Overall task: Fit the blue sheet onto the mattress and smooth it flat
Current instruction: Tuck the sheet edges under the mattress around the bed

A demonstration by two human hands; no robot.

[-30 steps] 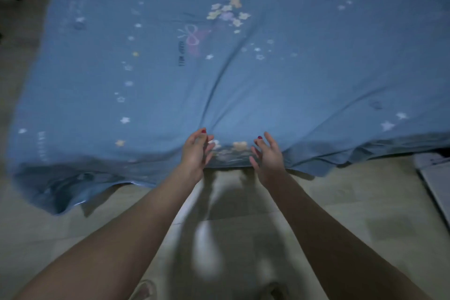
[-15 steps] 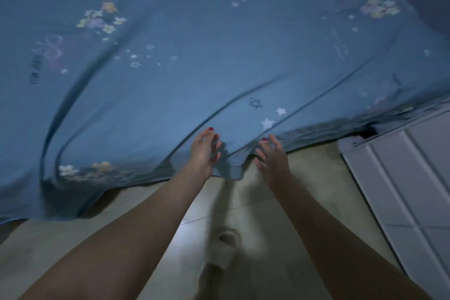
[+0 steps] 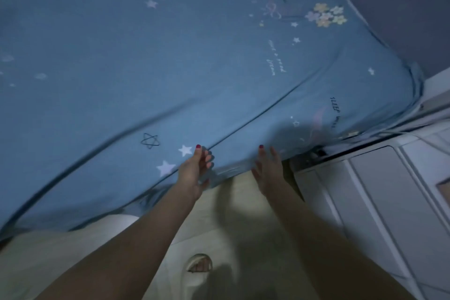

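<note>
Blue sheet [image 3: 170, 61], printed with stars, flowers and small lettering, spread over the mattress and filling most of the view; long creases run diagonally across it from lower left toward the right, and its near edge hangs over the side above the floor [image 3: 231, 226]. At right, the sheet's corner is rounded over the mattress corner, with bunched fabric beside a white cabinet [image 3: 377, 190] (panelled doors, standing just beside the bed). A grey wall [image 3: 401, 7] lies beyond the far right edge. Both bare forearms reach forward from the bottom of the frame to the sheet's near edge. Left hand [image 3: 193, 173]: fingers curled, pinching the hem of the sheet between thumb and fingertips. Right hand [image 3: 269, 173]: fingers straight and slightly spread, their tips at the hem; whether they touch the fabric cannot be told. A foot in a pale sandal [image 3: 199, 266] stands on the floor below the hands.
</note>
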